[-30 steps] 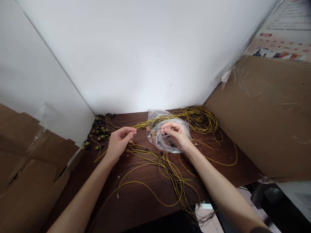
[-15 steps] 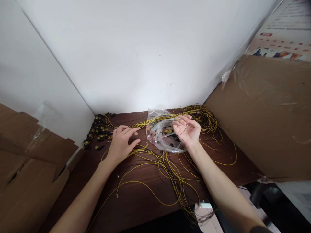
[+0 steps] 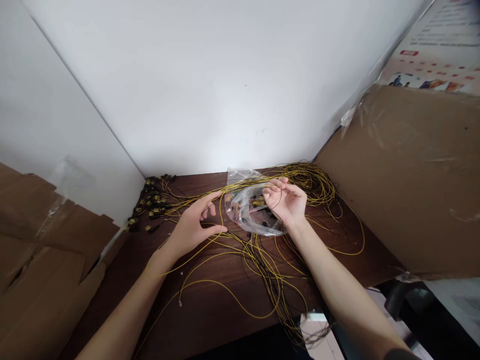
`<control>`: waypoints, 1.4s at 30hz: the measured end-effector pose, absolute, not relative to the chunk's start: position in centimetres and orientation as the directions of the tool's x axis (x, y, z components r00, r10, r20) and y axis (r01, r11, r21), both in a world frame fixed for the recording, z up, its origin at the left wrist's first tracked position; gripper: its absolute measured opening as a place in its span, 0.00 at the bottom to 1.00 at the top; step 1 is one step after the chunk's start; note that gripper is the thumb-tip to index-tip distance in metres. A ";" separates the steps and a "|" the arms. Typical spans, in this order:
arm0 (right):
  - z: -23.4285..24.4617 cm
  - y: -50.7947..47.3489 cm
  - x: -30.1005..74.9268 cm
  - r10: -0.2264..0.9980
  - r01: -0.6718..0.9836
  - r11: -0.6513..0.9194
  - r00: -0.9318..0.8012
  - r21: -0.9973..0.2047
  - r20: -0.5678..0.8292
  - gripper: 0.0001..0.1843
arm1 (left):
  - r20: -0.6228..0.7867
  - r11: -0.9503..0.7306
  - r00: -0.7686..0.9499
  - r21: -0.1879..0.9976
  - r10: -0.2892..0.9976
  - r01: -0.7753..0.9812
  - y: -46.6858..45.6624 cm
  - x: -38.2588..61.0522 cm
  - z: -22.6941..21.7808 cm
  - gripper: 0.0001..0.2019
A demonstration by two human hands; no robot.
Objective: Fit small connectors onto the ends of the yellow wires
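Observation:
Thin yellow wires (image 3: pixel 240 260) lie tangled across a dark wooden table (image 3: pixel 210 310). My left hand (image 3: pixel 195 225) hovers over them with thumb and fingers spread, a yellow strand running past the fingers. My right hand (image 3: pixel 285 200) is held palm up with its fingers curled, pinching a thin wire loop above a clear plastic bag (image 3: pixel 247 212) that holds small dark and yellow parts. A thick coil of yellow wire (image 3: pixel 311 182) lies just behind my right hand.
Small black and yellow connectors (image 3: pixel 150 205) are heaped at the table's back left corner. Cardboard sheets (image 3: pixel 412 175) stand at the right and cardboard (image 3: pixel 45 260) lies at the left. White walls close the back. Wires hang over the front edge.
My left hand let go of its pinch, lay flat on the wires, then lifted and spread. My right hand turned palm up, still pinching a wire.

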State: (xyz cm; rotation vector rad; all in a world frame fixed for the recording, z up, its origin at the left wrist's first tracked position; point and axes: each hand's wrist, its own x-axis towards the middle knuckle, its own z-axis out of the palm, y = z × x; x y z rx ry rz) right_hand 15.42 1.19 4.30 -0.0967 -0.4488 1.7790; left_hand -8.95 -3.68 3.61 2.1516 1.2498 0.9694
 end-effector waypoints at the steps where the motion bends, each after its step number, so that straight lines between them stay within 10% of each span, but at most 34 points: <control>1: 4.3 1.2 15.4 0.949 -0.904 -0.186 -0.266 -0.384 0.168 0.06 | 0.355 -0.493 0.345 0.681 0.869 0.541 -3.7 -8.9 3.7 0.34; 8: 4.3 1.1 15.0 0.956 -0.817 -0.151 -0.263 -0.556 0.128 0.04 | 0.513 -0.536 0.198 0.679 0.835 0.501 -3.8 -8.7 4.5 0.10; 16: 4.0 1.5 14.8 0.965 -0.698 -0.140 -0.255 -0.703 0.061 0.07 | 0.459 -0.368 -0.256 0.868 0.851 0.335 -3.3 -9.4 4.5 0.14; 26: 3.1 2.0 14.4 0.973 -0.575 -0.146 -0.232 -0.805 -0.011 0.08 | 0.571 -0.331 -0.215 0.698 0.793 0.635 -3.4 -9.6 5.0 0.09; 35: 3.2 1.7 14.5 0.910 -0.392 -0.267 -0.403 -0.880 -0.097 0.11 | 0.275 -0.299 -0.561 0.953 0.781 0.051 -2.2 -10.4 4.4 0.10; 42: 3.9 1.2 14.7 0.874 -0.615 -0.311 -0.485 -0.725 0.036 0.09 | 0.075 -0.279 -0.570 0.918 0.818 -0.280 -1.9 -10.9 5.1 0.09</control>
